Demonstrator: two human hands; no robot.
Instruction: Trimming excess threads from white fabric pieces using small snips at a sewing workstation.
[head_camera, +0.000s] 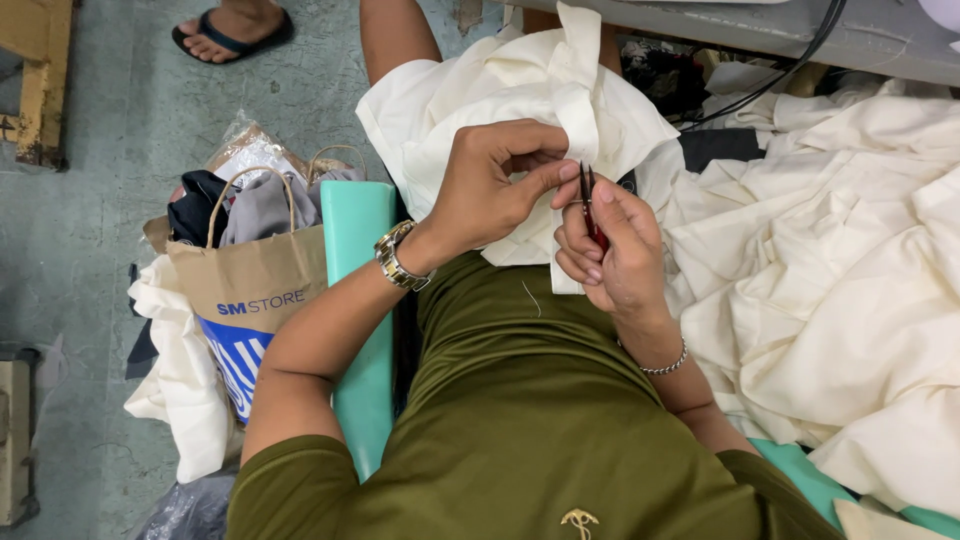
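Note:
A cream cloth piece (500, 100) lies over my lap. My left hand (495, 185) pinches an edge of that cloth between thumb and fingers; a metal watch sits on the wrist. My right hand (615, 255) holds small red-handled thread snips (590, 205), blades pointing up and touching the cloth edge next to my left fingertips. A thin bracelet circles the right wrist. A loose thread lies on my olive green shirt.
A big heap of cream fabric (840, 260) lies to my right. A brown paper bag (250, 280) stuffed with clothes stands on the floor at my left beside a teal seat (360, 230). Another person's sandalled foot (230, 30) is at top left. A grey table edge (740, 25) crosses the top.

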